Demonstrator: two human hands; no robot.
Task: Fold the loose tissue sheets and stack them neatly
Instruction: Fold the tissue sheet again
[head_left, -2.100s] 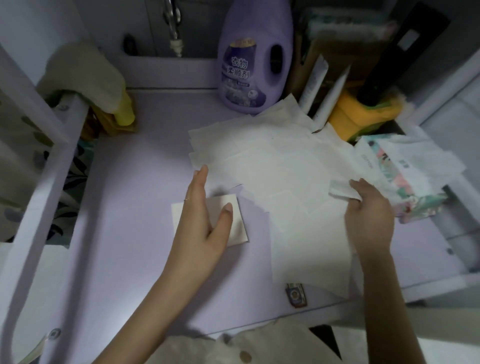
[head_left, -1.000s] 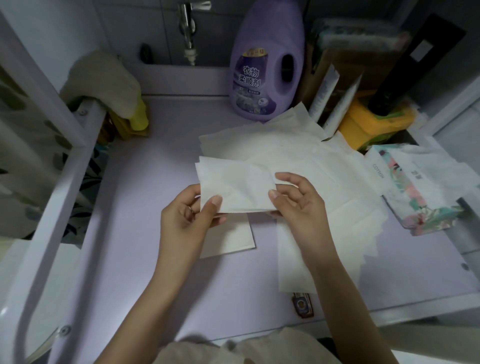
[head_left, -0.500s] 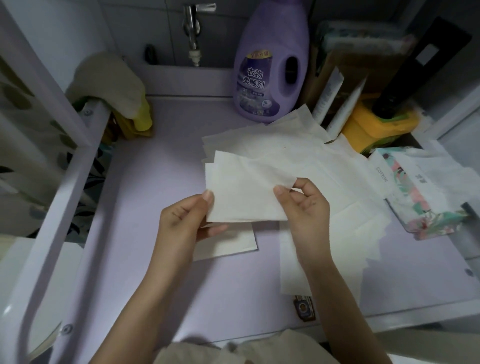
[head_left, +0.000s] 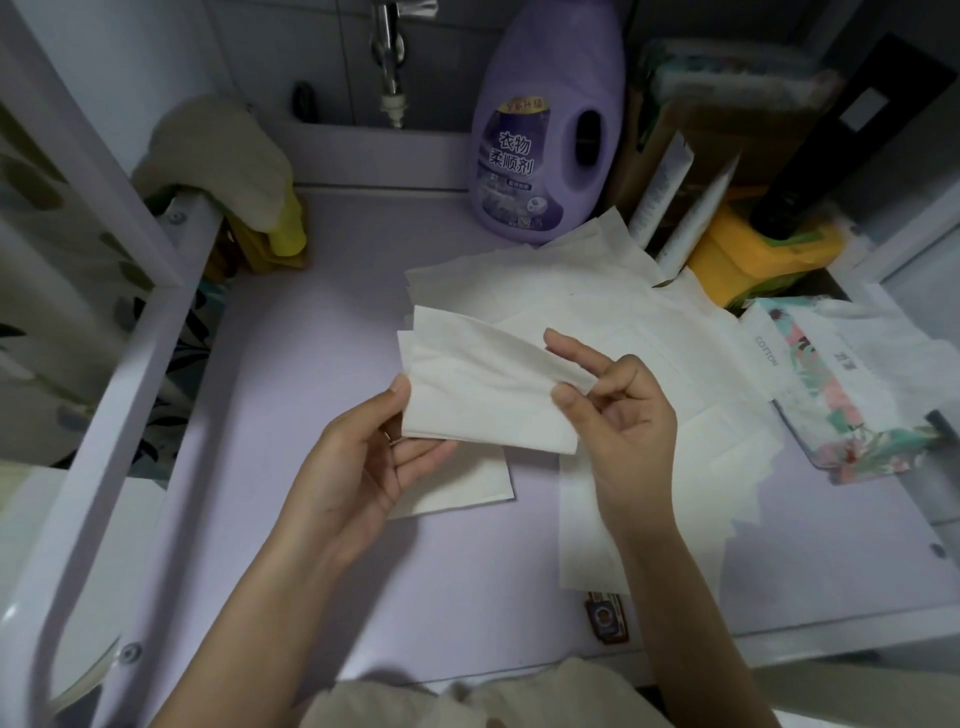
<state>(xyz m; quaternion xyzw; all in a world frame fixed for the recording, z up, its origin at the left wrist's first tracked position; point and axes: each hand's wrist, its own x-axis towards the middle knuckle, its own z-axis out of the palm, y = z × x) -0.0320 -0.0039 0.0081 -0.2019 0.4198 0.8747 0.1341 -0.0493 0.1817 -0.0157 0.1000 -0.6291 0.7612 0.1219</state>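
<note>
A thin white tissue sheet (head_left: 483, 395), soft and slightly creased, is held just above a pale lilac tabletop (head_left: 311, 364), partly doubled over with its layers' left edges out of line. The left hand (head_left: 363, 467) pinches its lower left corner, thumb on top. The right hand (head_left: 618, 415) pinches the right edge between thumb and fingers. Directly below lies a folded tissue (head_left: 467, 488), flat and rectangular. Behind and to the right spreads a loose pile of sheets (head_left: 597, 312), reaching the table's near edge. Bare tabletop runs left to a white rail (head_left: 130, 364). A floral tissue pack (head_left: 841, 395) lies far right with tissue spilling out. A smooth purple bottle (head_left: 540, 145) stands at the back.
</note>
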